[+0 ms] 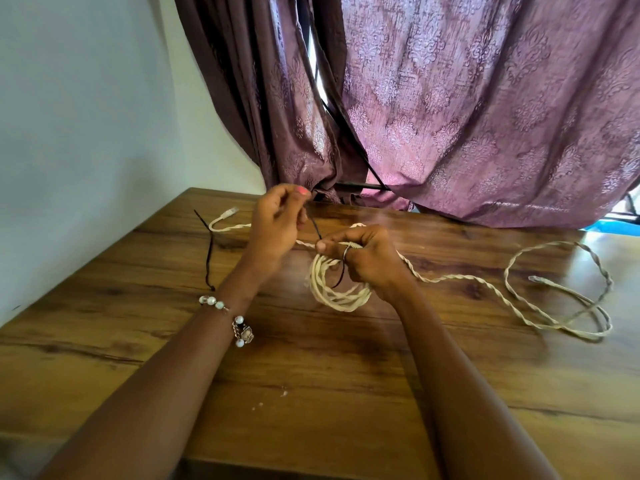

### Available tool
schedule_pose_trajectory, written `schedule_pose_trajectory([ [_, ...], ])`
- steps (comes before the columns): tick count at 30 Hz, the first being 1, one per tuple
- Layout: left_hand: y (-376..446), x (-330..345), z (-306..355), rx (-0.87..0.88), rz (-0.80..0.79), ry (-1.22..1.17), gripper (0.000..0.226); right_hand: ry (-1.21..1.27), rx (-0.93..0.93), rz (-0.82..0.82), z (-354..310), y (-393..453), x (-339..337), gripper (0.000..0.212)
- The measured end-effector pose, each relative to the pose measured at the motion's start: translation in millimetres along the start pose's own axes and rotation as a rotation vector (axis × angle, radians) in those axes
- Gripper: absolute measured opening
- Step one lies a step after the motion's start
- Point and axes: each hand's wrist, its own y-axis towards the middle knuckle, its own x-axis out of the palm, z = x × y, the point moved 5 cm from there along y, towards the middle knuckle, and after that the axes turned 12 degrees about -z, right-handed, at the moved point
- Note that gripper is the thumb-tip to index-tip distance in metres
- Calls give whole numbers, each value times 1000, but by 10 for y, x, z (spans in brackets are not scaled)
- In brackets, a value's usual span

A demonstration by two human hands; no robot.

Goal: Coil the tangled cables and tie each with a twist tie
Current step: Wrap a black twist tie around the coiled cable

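Both forearms came in from the bottom edge, a beaded bracelet [227,318] on the left wrist. Right hand [363,259] was clamped round the top of a cream twisted cable coil [337,289], loops hanging just over the wooden table [311,393]. Left hand [277,230] pinched the upper end of a thin dark twist tie [314,225], which ran down to the right fingers and looked threaded through the coil, lower end poking out underneath.

Honestly the risk I saw: the coil was only held on one side, so if that right grip eased while wrapping, the loops would spring apart and the tie would catch just a strand or two. The tail running off right could tug it too.

Rest of that cable [561,296] sprawled in loose loops to the right, plug [535,279] inside them. Another plug [231,212] and a spare dark tie [209,251] lay left, and a purple curtain [467,116] draped onto the far edge. Nothing really blocked the hands.
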Motion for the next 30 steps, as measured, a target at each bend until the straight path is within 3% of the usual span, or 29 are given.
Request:
schedule_pose_trajectory([
  [7, 78, -295, -26, -95, 287, -444, 24, 79, 188, -218, 122, -25, 33, 23],
  [11, 64, -526, -110, -147, 509, -802, 22, 154, 218, -199, 120, -34, -5, 19],
  [13, 36, -530, -235, -226, 540, -889, 17, 209, 212, -162, 121, -36, -26, 17],
  [15, 14, -448, -344, -353, 439, -818, 13, 214, 207, -110, 125, -45, -55, 10],
  [18, -45, -234, -393, -509, 87, -482, 25, 190, 203, -10, 169, -40, -115, 5],
  [21, -101, 76, -278, -467, -212, -198, 31, 174, 190, 63, 205, -14, -142, 13],
  [26, -66, 258, -54, -114, -187, 91, 7, 147, 175, 87, 225, 4, -146, 10],
  [30, -61, 241, -161, -155, -115, 75, 25, 185, 144, 58, 231, 46, -91, 18],
])
